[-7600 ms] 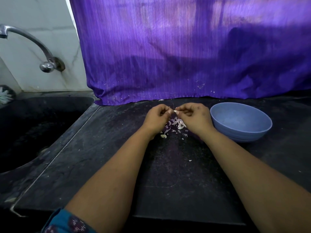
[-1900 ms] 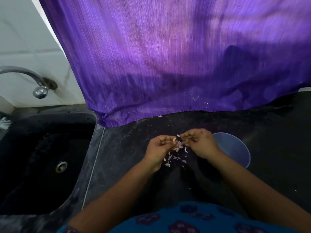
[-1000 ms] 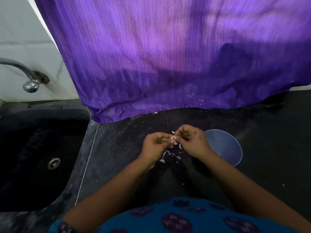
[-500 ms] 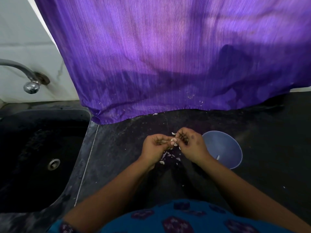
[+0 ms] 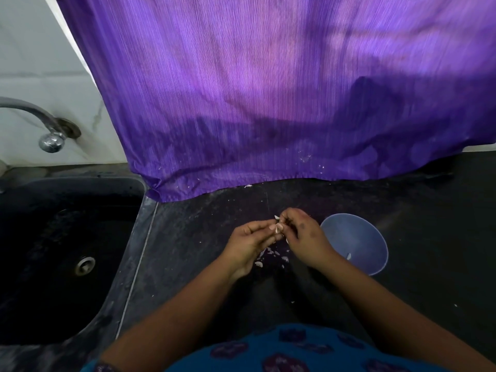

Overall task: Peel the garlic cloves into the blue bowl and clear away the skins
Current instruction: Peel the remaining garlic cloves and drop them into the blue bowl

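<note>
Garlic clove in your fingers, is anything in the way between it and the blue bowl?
Nothing visible blocks it. The garlic clove is pinched between the left hand and the right hand, and the blue bowl sits open just to the right of the right hand. Only that hand lies between them.

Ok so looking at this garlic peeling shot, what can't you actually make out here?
All in the head view:
- Garlic clove: mostly covered by the fingers of the left hand and right hand; how far it is peeled is unclear.
- Blue bowl: the right wrist hides its near left side; one pale piece shows inside.
- Skins on the counter: too small and shadowed to count.
- Tap: cut off by the left edge.
</note>
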Demonstrator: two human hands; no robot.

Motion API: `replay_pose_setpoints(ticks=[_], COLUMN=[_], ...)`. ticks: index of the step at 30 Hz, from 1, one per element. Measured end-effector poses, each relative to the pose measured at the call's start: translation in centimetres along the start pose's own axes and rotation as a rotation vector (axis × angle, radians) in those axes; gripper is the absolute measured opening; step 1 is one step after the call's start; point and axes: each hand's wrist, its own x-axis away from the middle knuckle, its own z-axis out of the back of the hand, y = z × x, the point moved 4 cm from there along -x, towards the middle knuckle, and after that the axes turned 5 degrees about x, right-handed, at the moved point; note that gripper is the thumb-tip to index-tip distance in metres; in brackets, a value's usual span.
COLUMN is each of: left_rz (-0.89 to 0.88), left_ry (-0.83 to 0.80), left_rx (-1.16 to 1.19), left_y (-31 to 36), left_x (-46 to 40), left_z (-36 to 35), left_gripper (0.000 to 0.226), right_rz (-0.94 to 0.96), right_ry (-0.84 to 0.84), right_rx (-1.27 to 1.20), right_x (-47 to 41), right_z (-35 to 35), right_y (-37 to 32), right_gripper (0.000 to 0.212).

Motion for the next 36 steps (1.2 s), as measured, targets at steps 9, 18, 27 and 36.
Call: replay_pose_setpoints(ticks=[9,18,27,36], left_rz=[0.035,0.040,-0.042,-0.087], left_ry=[-0.014,0.127,0.104,0.144], left_rx=[0.091,0.251,0.026,-0.130], left_y=[-0.7,-0.4,-0.3,-0.6], left_x=[-0.3,-0.8,-0.1,0.1], left_z=[0.3,0.8,0.5,0.3], left_gripper=[0.017,0.015,0.015,0.012], right_rz=[0.029,-0.023,-0.274,-0.256], right_ry=[-0.011,-0.022,0.050,0.074], right_rx=[-0.001,-0.002,-0.179,-0.149], right_x=[0.3,0.6,0.7,0.6], right_z=[-0.1,0.2,1.1,1.2], right_y=[-0.1,0.1,1.6,1.0], right_gripper=[0.002,0.010,0.013,0.010])
